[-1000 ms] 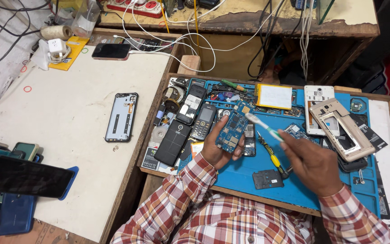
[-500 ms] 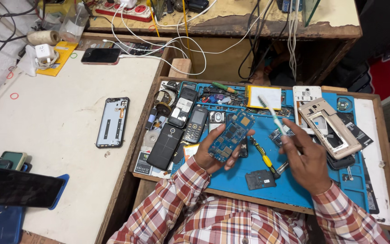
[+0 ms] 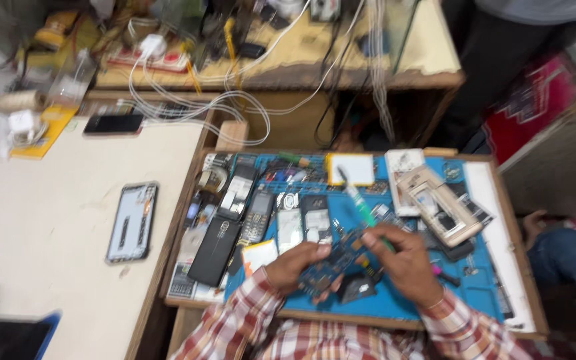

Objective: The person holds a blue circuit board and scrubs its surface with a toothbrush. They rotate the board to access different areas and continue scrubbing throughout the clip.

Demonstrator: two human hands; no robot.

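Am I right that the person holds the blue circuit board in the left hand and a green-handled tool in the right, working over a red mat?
Not quite: the mat is blue, not red, as the head view shows. The left hand does hold the blue circuit board, and the right hand the green-handled tool.

Tight here: my left hand [image 3: 296, 264] has phones [image 3: 256, 217] crowding just above it, black phone [image 3: 213, 251] to its left. My right hand [image 3: 405, 261] has the gold phone frame [image 3: 443, 205] close above, small parts beside. Bare blue mat [image 3: 481, 293] opens to my right; the white tabletop [image 3: 48, 220] on the left lies wide, one opened phone [image 3: 133, 222] on it.
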